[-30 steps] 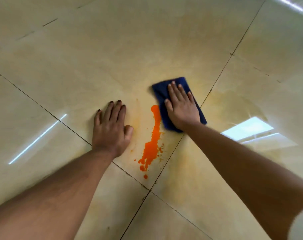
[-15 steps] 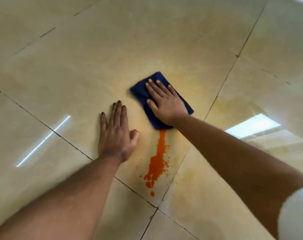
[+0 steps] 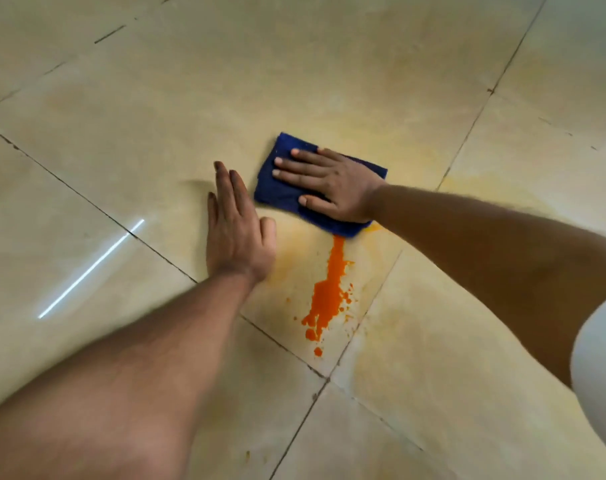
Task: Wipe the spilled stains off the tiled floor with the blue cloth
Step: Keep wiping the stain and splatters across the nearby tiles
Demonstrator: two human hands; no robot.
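Wiping up an orange spill on a tiled floor [image 3: 433,57].

My right hand [image 3: 332,183] presses flat, fingers spread, on the folded blue cloth [image 3: 280,192], gripping nothing else. The orange stain [image 3: 329,292] begins at the cloth's near edge and runs lengthwise toward me. My left hand [image 3: 237,233] braces palm-down just beside it, empty.

No legible text, label, brand, number or sign anywhere in view: none on the blue cloth [image 3: 287,188], none on the tiled floor [image 3: 156,116], none on the white sleeve [image 3: 599,348].
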